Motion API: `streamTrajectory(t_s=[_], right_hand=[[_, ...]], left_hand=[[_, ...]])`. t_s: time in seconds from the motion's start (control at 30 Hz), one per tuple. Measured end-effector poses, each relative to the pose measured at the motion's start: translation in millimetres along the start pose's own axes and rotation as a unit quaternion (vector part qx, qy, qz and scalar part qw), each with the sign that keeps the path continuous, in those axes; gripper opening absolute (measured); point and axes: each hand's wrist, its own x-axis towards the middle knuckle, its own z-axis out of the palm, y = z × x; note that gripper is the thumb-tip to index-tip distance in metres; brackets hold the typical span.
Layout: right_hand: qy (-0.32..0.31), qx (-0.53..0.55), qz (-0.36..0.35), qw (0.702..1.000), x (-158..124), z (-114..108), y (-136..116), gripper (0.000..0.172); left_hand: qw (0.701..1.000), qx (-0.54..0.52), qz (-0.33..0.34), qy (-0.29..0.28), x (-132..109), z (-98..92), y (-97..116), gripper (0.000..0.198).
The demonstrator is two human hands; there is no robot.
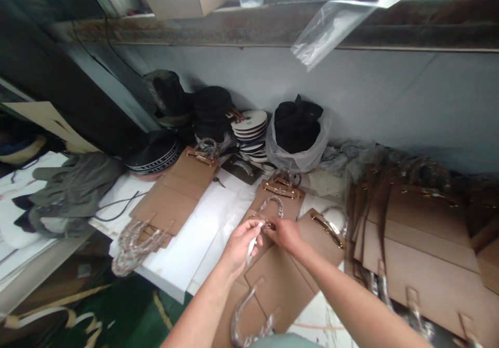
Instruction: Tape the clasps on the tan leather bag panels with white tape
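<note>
A flat brown bag panel (pixel 280 280) lies in front of me, with a plastic-wrapped handle (pixel 236 322) at its near end. Over its far part, my left hand (pixel 237 246) is closed, pinching a thin white strip (pixel 251 249) that hangs down by the palm. Close beside it, my right hand (pixel 286 234) is closed, its fingertips on a small shiny metal clasp (pixel 268 225) at the panel's far edge. The fingers partly cover the clasp. Just beyond are another panel (pixel 294 202) with metal fittings and a wrapped handle (pixel 273 201).
Stacked brown panels (pixel 424 218) stand at the right; more panels (pixel 175 192) lie left on the white table (pixel 167 265). Ribbon reels (pixel 250 121), black rolls (pixel 212 101) and a bag of black material (pixel 298 127) line the wall. Clear plastic (pixel 331 25) hangs from the ledge.
</note>
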Motion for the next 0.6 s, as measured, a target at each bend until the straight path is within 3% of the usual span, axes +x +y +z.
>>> streamTrajectory(t_s=[0.1, 0.17, 0.23, 0.3, 0.4, 0.47, 0.6], right_hand=[[0.024, 0.191, 0.026, 0.981, -15.3, -23.2, 9.3, 0.024], [0.015, 0.367, 0.034, 0.929, -24.5, -38.1, 4.9, 0.028], [-0.034, 0.503, 0.031, 0.863, -30.2, -47.4, -5.2, 0.032], [-0.082, 0.584, 0.037, 0.806, -31.9, -49.3, -15.7, 0.036], [-0.094, 0.654, 0.049, 0.749, -30.9, -42.2, -24.1, 0.038], [-0.081, 0.671, 0.051, 0.735, -31.1, -35.3, -24.1, 0.037], [-0.057, 0.656, 0.070, 0.750, -36.4, -26.2, -17.5, 0.037]], left_hand=[[0.997, 0.063, 0.028, 0.035, 1.7, -3.1, -4.9, 0.035], [0.995, 0.084, 0.042, 0.040, 4.3, -0.8, -7.7, 0.037], [0.994, 0.093, 0.052, 0.027, 7.1, 4.0, -10.3, 0.038], [0.993, 0.098, 0.061, 0.006, 9.3, 8.9, -13.3, 0.039], [0.993, 0.099, 0.064, -0.024, 10.7, 12.2, -19.4, 0.041], [0.994, 0.096, 0.053, -0.025, 10.7, 11.4, -23.6, 0.044], [0.994, 0.107, 0.031, 0.011, 10.3, 11.3, -27.9, 0.050]])
